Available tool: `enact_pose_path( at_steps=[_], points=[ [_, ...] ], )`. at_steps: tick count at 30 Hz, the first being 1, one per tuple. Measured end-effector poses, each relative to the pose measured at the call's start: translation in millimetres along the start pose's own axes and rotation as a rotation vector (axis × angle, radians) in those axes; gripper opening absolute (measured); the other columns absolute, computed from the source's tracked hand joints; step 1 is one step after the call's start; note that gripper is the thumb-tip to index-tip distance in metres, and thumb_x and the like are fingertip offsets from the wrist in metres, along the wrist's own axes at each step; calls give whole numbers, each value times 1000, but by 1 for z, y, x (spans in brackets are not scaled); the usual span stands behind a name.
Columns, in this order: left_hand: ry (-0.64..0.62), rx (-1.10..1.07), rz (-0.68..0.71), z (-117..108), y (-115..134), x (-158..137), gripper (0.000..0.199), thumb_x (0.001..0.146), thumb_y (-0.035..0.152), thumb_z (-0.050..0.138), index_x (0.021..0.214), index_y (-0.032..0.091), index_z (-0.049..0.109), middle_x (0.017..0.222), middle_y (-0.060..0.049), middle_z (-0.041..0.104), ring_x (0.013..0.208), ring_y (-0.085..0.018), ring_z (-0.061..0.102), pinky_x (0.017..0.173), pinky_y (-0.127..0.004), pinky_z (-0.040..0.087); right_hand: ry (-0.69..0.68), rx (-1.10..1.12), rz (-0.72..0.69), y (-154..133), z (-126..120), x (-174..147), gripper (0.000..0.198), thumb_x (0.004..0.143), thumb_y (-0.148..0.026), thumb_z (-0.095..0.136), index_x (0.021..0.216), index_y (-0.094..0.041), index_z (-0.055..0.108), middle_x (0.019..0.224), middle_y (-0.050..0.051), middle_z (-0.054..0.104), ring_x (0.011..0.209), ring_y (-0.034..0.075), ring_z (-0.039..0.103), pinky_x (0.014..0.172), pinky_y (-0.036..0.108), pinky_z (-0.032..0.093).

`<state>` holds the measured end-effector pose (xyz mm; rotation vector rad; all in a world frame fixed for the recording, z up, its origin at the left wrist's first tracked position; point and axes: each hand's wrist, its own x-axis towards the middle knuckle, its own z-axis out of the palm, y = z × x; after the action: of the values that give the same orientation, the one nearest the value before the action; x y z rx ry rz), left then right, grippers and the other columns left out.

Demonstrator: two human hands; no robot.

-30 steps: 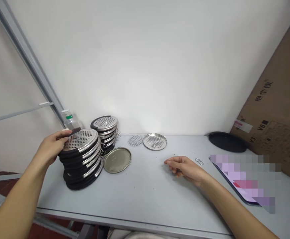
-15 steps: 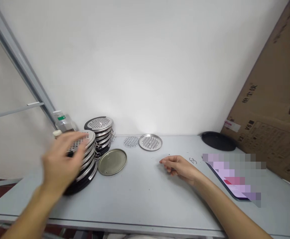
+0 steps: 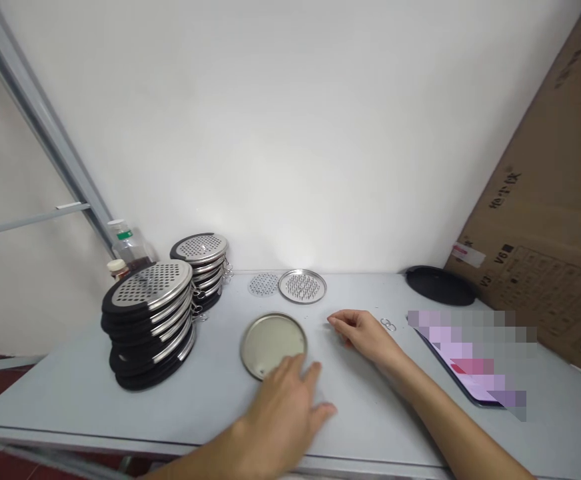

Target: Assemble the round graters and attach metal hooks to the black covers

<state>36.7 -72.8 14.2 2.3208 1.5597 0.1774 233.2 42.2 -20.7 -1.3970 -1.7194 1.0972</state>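
From my remote seat, through the head camera, I see a round, shallow disc (image 3: 273, 340) of dull grey-green metal, smooth inside a thin raised rim, lying at the middle of a matte grey table (image 3: 210, 407). My left hand (image 3: 290, 408), slightly blurred, reaches over the disc's near edge with fingers spread and thumb out, gripping nothing; I can't tell whether the fingertips touch the metal. My right hand (image 3: 360, 330) sits farther right with fingers curled and thumb against the index finger; whether something thin is pinched there, I can't tell. Just beyond that hand lie two thin wire rings (image 3: 388, 325), overlapping. Behind the disc, a flat, grey sheet (image 3: 264, 285) dotted with holes lies beside a rimmed silver plate (image 3: 302, 286) with a rough, toothed centre. To the left rise a near stack (image 3: 150, 327) and a far stack (image 3: 200, 248) of round graters, glossy steel with perforated faces and black edging. At the right are a round black tray (image 3: 440, 285), a slim device (image 3: 470, 367) with a pixelated screen, and a large brown cardboard box (image 3: 535, 247) bearing printed characters.
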Motion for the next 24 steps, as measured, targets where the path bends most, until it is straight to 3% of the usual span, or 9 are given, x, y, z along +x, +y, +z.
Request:
enact_pose_path(
  at_steps=[4,7,8,10,11,13,15,20,24],
  points=[
    [-39,-264,256,9,25,3,57,87,54,59,135,24,57,140,-13,55,126,-32,53,105,-44,44,27,-275,-136,6,3,-1,27,84,-34,58,97,-17,74,80,5,73,74,20,64,72,32,45],
    [62,-286,331,-7,5,29,38,91,45,57,121,25,67,123,-6,68,116,-23,61,105,-33,44,10,-334,-188,9,8,-1,23,84,-27,56,93,-18,75,85,6,75,79,22,67,76,32,46],
    [109,-240,289,-15,-10,42,31,92,40,56,116,25,69,119,-4,70,113,-21,62,103,-30,45,13,-344,-206,8,9,-1,22,84,-25,55,90,-18,76,85,6,75,80,22,67,75,32,46],
    [289,-62,45,-32,-49,71,32,92,36,56,120,23,66,126,-4,67,118,-20,59,106,-29,41,39,-355,-231,7,13,0,22,84,-24,55,88,-19,76,84,6,75,79,21,67,75,31,46],
    [321,-23,-38,-39,-69,85,37,92,33,55,125,18,62,132,-9,62,126,-24,54,110,-35,36,58,-352,-235,6,15,0,21,84,-24,56,89,-18,76,85,6,75,80,21,67,76,31,47],
    [319,14,-122,-47,-107,108,45,90,31,56,131,11,56,141,-18,53,134,-32,44,112,-44,32,91,-328,-235,4,18,0,22,83,-24,57,94,-18,75,88,7,75,81,21,67,77,31,47],
    [295,42,-162,-46,-134,119,47,88,34,57,129,10,56,143,-21,49,137,-35,40,111,-45,32,107,-303,-234,2,18,0,24,83,-24,57,98,-17,75,91,7,75,83,21,67,77,30,48],
    [247,69,-203,-38,-149,98,40,83,43,61,108,12,64,120,-20,62,115,-36,56,95,-42,43,84,-366,-188,1,12,-3,27,85,-30,56,100,-17,75,84,6,74,77,20,65,74,30,47],
    [182,27,-149,-46,-152,71,36,73,50,69,87,18,64,105,-11,65,93,-27,63,82,-33,47,6,-384,-182,-1,8,-5,27,85,-31,58,101,-19,75,86,6,74,76,19,64,73,30,46]
  ],
)
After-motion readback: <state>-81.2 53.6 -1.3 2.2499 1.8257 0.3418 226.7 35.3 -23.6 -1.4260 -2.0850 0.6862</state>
